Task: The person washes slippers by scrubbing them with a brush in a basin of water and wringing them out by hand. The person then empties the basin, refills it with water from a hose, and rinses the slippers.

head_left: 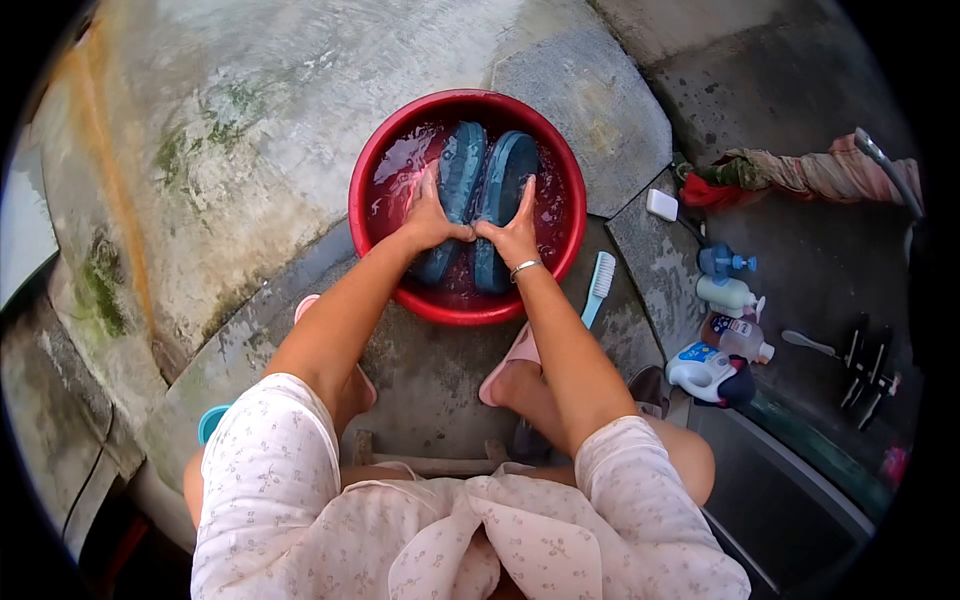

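Note:
Two dark blue slippers lie side by side in a red basin [366, 215] of water, the left slipper [462, 165] and the right slipper [511, 160] both pointing away from me. My left hand [430, 217] is wrapped round the outer side of the left slipper, its thumb across the top. My right hand [513, 225], with a bracelet at the wrist, grips the right slipper in the same way. The two thumbs meet between the slippers. Some fingertips are hidden at the slippers' outer sides.
A blue-handled brush [599, 284] lies right of the basin. Beyond it are a white soap bar [661, 205], a pump bottle [722, 260], a detergent jug [698, 372] and a twisted cloth [790, 172]. A teal container [210, 424] stands at the lower left.

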`<state>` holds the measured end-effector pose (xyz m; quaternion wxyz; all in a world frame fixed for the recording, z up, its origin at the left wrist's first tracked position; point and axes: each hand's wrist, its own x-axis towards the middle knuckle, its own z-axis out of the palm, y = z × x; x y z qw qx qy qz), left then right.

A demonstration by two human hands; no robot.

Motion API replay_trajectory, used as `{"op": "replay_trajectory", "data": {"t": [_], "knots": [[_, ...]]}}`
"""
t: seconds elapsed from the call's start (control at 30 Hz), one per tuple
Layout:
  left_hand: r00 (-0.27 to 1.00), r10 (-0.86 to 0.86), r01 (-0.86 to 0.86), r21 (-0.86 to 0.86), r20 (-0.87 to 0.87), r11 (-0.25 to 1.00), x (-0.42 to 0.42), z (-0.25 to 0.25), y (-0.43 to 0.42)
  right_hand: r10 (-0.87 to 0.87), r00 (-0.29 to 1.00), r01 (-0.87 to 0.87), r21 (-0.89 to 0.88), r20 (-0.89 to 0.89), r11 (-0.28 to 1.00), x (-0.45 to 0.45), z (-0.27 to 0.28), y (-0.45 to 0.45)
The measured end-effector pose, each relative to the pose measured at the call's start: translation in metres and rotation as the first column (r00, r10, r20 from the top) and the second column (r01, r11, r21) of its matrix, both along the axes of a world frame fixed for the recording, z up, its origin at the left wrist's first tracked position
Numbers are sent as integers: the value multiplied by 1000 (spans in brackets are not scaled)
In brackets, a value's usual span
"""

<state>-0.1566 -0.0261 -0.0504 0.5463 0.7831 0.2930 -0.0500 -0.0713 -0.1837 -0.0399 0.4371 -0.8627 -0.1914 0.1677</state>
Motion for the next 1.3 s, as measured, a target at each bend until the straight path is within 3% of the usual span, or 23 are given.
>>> {"op": "replay_trajectory", "data": {"t": [0.03, 0.1, 0.13, 0.23, 0.37, 0.43, 0.47, 0.5, 0.53, 0.57, 0.6, 0.63, 0.7, 0.83, 0.97, 1.17, 1.3], "knots": [[998, 59, -60, -341, -12, 938, -1, 12, 7, -2, 1000, 2, -4, 9, 1000, 0, 2, -2], [984, 159, -175, -638, -83, 750, 0, 37, 14, -41, 928, 118, 187, -370, 975, 0, 21, 2], [978, 208, -163, -587, 10, 793, 2, 21, 15, -14, 870, 163, 260, -494, 952, 1, 33, 1], [955, 292, -196, -848, -51, 493, -2, 38, 24, -37, 743, 301, 285, -668, 910, 4, 51, -5], [917, 383, -286, -856, -114, 430, -4, 61, 17, -47, 873, 231, 328, -485, 916, -1, 44, -4], [910, 397, -240, -628, 120, 740, -4, 33, 10, -29, 989, 60, 213, -144, 975, -6, 43, 1], [910, 395, -239, -626, 121, 743, -5, 40, 10, -23, 1000, 22, 82, 4, 996, -8, 46, 4], [945, 321, -271, -414, 57, 869, -7, 46, 9, -27, 1000, 26, 85, 1, 996, -11, 49, 6], [965, 262, -262, -178, -25, 949, -8, 53, 7, -39, 999, 40, -83, 10, 996, -14, 52, 8], [968, 223, -216, 67, -116, 974, -7, 57, 6, -48, 999, 52, -248, 22, 967, -16, 57, 13], [970, 210, -192, 148, -122, 970, -4, 55, 4, -87, 996, 77, -419, -6, 905, -21, 66, 21], [970, 208, -189, 149, -124, 971, -1, 52, 2, -89, 996, 78, -419, -8, 905, -22, 67, 28], [942, 174, -101, 253, -286, 962, 7, 61, -1, -93, 995, 50, -604, -41, 795, -23, 64, 36], [921, 99, -6, 240, -377, 971, 20, 53, -4, -91, 993, 3, -730, -81, 683, -16, 51, 48], [940, 77, 51, 361, -332, 931, 23, 36, -15, -90, 992, -4, -750, -85, 661, -12, 26, 47], [890, 7, 155, 317, -456, 936, 35, 26, -15, 19, 998, 34, -799, 57, 600, -13, -3, 44], [871, -2, 177, 308, -492, 935, 37, 13, -17, -37, 999, 0, -783, -30, 622, -8, -2, 46]]}}
